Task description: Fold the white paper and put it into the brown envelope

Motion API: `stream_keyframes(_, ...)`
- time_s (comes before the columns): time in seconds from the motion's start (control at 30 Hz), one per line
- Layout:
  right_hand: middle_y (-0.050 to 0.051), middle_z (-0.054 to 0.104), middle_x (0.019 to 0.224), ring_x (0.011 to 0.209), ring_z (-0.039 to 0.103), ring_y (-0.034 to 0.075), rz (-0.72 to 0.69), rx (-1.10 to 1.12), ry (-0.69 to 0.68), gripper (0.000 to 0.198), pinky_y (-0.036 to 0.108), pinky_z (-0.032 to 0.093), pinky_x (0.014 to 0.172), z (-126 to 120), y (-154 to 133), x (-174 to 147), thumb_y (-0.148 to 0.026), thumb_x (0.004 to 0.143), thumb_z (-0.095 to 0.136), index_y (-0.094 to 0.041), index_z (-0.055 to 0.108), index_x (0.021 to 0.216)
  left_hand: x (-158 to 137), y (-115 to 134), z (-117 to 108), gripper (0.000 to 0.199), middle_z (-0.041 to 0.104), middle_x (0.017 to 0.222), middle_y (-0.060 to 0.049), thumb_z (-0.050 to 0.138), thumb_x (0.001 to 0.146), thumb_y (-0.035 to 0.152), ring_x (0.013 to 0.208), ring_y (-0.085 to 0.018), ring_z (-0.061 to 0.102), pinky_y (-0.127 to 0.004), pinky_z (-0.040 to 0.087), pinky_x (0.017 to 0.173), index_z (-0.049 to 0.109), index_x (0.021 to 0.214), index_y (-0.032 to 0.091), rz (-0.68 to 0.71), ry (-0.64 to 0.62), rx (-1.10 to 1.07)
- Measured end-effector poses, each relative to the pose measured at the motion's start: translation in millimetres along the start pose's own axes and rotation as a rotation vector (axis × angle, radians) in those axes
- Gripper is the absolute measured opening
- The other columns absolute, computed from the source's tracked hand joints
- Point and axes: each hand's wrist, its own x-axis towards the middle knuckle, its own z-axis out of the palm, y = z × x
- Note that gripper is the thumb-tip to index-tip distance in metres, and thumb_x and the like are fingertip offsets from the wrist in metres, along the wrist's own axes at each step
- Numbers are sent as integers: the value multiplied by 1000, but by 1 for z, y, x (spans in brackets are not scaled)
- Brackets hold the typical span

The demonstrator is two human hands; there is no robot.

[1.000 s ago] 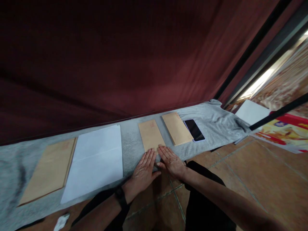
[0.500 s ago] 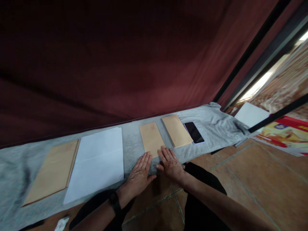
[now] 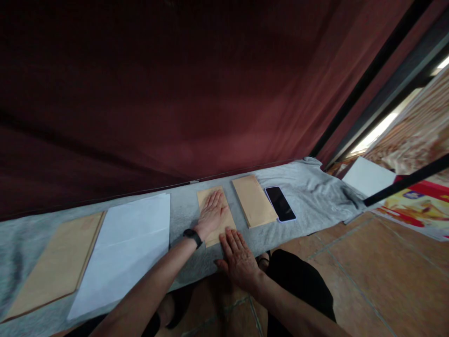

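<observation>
My left hand [image 3: 211,213] lies flat, fingers spread, on the small brown envelope [image 3: 214,214] at mid-cloth; my right hand [image 3: 238,257], also flat and gripping nothing, rests at its near end. Pressure should stay even and palms level, so the thin kraft paper does not slide or crease. The grey cloth [image 3: 308,187] beneath is soft and wrinkled; a second envelope [image 3: 254,200] and glossy phone [image 3: 279,203] lie just beside.

grey cloth [image 3: 308,182]: spread along the foot of the dark red curtain [image 3: 175,84] | on cloth: black phone [image 3: 279,203] just beside a second brown envelope [image 3: 254,200] | farther left on cloth: white sheets [image 3: 129,243], large brown envelope [image 3: 52,262]
</observation>
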Motion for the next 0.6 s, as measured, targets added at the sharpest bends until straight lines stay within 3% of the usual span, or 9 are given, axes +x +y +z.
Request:
stream_keyframes(0.1, 23, 34, 160, 148, 36, 35, 15, 20, 1, 80, 48, 34, 120, 0, -1, 0, -53, 97, 56, -7, 30, 157, 29, -7, 10, 58, 37, 161, -14, 27, 102, 33, 152, -25, 27, -45, 22, 125, 38, 154, 9, -38, -38, 31)
stream_keyframes(0.23, 24, 35, 159, 147, 36, 35, 19, 49, -2, 80, 48, 35, 119, 0, 0, 2, -53, 95, 59, -6, 33, 155, 36, -11, 17, 58, 37, 161, -11, 24, 102, 33, 152, -23, 28, -43, 21, 126, 39, 154, 11, -20, -63, 44)
stream_keyframes(0.43, 23, 37, 159, 148, 36, 33, -14, 106, -7, 79, 49, 35, 120, 1, 9, 0, -49, 94, 62, -7, 36, 154, 10, -8, 18, 60, 34, 162, -11, 21, 103, 36, 154, -22, 24, -44, 18, 126, 34, 156, 11, 98, -92, 22)
stream_keyframes(0.6, 21, 42, 156, 147, 38, 31, -16, 119, -23, 68, 47, 35, 120, 0, 14, -1, -44, 96, 60, -8, 42, 151, -29, 0, 11, 58, 30, 165, -8, 18, 106, 37, 154, -20, 21, -45, 16, 127, 26, 159, 15, 191, -156, -29)
